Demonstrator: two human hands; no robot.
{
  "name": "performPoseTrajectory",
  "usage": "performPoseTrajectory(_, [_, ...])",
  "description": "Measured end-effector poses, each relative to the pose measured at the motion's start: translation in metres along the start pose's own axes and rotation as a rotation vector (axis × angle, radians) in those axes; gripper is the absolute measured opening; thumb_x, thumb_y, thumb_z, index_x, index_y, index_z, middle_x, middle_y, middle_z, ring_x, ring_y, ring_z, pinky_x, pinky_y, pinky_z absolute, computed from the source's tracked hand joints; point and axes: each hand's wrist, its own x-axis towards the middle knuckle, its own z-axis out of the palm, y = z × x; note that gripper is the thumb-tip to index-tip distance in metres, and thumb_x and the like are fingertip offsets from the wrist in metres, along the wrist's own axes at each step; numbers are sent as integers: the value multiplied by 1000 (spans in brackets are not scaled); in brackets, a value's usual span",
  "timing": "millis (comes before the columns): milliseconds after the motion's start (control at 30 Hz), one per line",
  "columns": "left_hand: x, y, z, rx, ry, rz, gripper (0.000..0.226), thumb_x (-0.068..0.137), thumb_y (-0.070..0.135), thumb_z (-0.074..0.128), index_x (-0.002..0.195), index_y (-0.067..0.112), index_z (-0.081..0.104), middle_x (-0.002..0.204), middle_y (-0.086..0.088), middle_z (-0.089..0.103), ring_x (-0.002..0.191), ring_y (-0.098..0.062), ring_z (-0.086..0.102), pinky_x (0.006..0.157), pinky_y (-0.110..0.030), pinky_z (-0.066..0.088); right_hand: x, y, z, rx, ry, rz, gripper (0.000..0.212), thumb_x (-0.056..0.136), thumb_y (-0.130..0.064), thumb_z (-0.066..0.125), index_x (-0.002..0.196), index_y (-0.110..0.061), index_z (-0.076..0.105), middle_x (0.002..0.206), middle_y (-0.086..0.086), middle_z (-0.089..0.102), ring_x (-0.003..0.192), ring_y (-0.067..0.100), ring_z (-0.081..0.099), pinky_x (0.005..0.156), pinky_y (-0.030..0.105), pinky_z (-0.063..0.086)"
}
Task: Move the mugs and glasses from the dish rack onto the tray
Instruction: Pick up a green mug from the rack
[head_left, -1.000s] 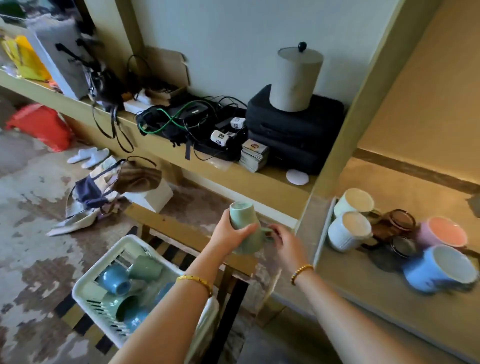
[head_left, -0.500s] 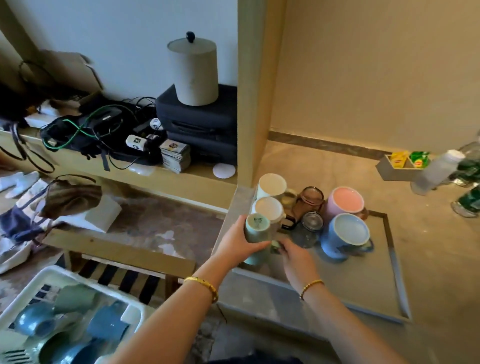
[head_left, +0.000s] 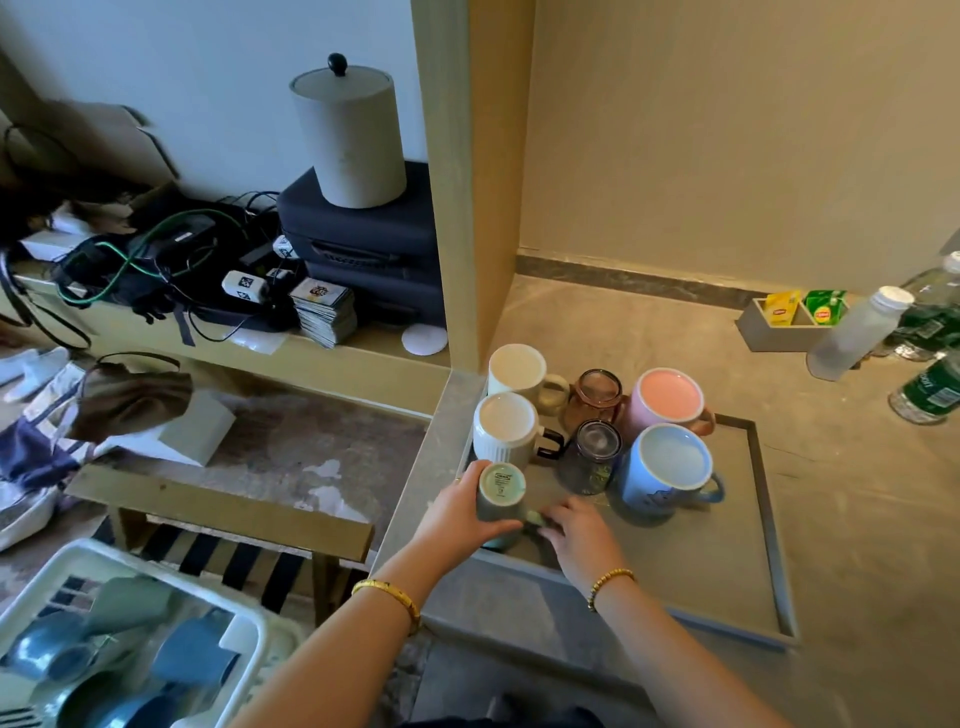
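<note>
Left hand (head_left: 457, 512) fingers curled round the body of an upturned green mug (head_left: 500, 496), base up with a printed stamp showing. Right hand (head_left: 576, 530) fingers pinching the mug's handle at about 4 o'clock of the mug. Mug now lowered to the near-left corner of the grey tray (head_left: 727, 597); whether its rim already touches the tray floor cannot be told. Half a second ago held slightly higher, at the tray's left edge in front of the ribbed white mug; a second ago still in the air over the wooden bench, well apart from the tray.

Directly at 12 o'clock of the green mug, a ribbed white mug (head_left: 506, 426) with a dark handle, upside down; beyond it a cream mug (head_left: 517, 369). At 2 o'clock, a dark glass (head_left: 595, 454), and further at 1 o'clock an amber glass (head_left: 597, 389). At 3 o'clock, a blue mug (head_left: 670, 465); behind it a pink mug (head_left: 667, 402). All six inverted and unmoved since the earlier frames.

Tray resting on the stone worktop (head_left: 857, 519). At 8 o'clock, low in the view, the white dish rack (head_left: 244, 639), with blue and green mugs left inside. At 2 o'clock, far off, a box of tea bags (head_left: 784, 322) and several bottles (head_left: 857, 332).
</note>
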Motion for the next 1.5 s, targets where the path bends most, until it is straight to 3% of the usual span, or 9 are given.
performPoseTrajectory(100, [-3, -4, 1, 19, 7, -17, 72, 70, 40, 77, 127, 32, 34, 124, 8, 56, 116, -13, 52, 101, -40, 42, -1, 0, 0, -6, -1, -19, 25, 89, -25, 57, 111, -16, 66, 105, 5, 55, 103, 21, 49, 87, 29, 41])
performPoseTrajectory(200, [-3, -5, 0, 25, -2, -40, 73, 72, 39, 76, 129, 31, 31, 127, 5, 54, 119, -19, 50, 102, -45, 41, -1, -2, -1, -5, -6, -36, 23, 89, -24, 57, 109, -17, 67, 104, 5, 57, 102, 22, 49, 85, 29, 42])
performPoseTrajectory(600, [1, -4, 1, 43, 3, -55, 75, 70, 37, 78, 129, 29, 32, 125, 3, 56, 116, -18, 54, 99, -41, 45, -3, -6, -1, -77, 77, -47, 23, 91, -25, 55, 110, -18, 65, 111, -1, 61, 112, 20, 46, 94, 30, 39])
performPoseTrajectory(767, [0, -6, -3, 109, -22, -52, 78, 71, 42, 76, 132, 27, 31, 132, 0, 49, 123, -21, 44, 104, -43, 40, -8, -10, 0, -80, 77, -19, 29, 91, -21, 53, 120, -19, 58, 124, -1, 55, 122, 18, 42, 104, 31, 35])
performPoseTrajectory(867, [-6, -12, -12, 219, -49, 8, 74, 81, 51, 62, 140, 28, 23, 143, -1, 39, 132, -22, 33, 107, -41, 33, -18, -25, 1, -84, 227, -51, 39, 82, -5, 58, 120, -11, 57, 125, 5, 55, 122, 24, 45, 105, 37, 36])
performPoseTrajectory(967, [-14, -21, -29, 266, -34, 26, 69, 88, 58, 45, 144, 25, 20, 147, -2, 35, 137, -20, 27, 109, -38, 31, -18, -48, -3, -60, 434, -124, 42, 64, 12, 65, 104, -1, 63, 107, 16, 61, 104, 35, 56, 89, 45, 48])
performPoseTrajectory(1167, [-27, -43, -74, 22, 175, -157, 49, 94, 39, 46, 138, 20, 35, 144, -4, 34, 129, -22, 35, 104, -39, 37, -9, -126, -5, 42, 604, -182, 36, 65, 18, 58, 96, -1, 61, 101, 18, 57, 101, 36, 53, 87, 48, 46])
performPoseTrajectory(1367, [-65, -91, -127, -2, 297, -214, 40, 95, 33, 45, 133, 21, 41, 141, -1, 36, 124, -18, 41, 92, -26, 36, -14, -214, 41, 45, 491, -345, 37, 62, 18, 55, 94, 0, 63, 101, 20, 57, 98, 38, 54, 88, 43, 42])
performPoseTrajectory(1500, [-110, -140, -164, -29, 394, -304, 37, 95, 29, 46, 131, 20, 45, 140, -2, 40, 119, -17, 46, 97, -28, 39, -24, -271, 93, 53, 342, -433, 34, 67, 15, 53, 95, -1, 63, 104, 18, 57, 104, 36, 53, 94, 44, 42])
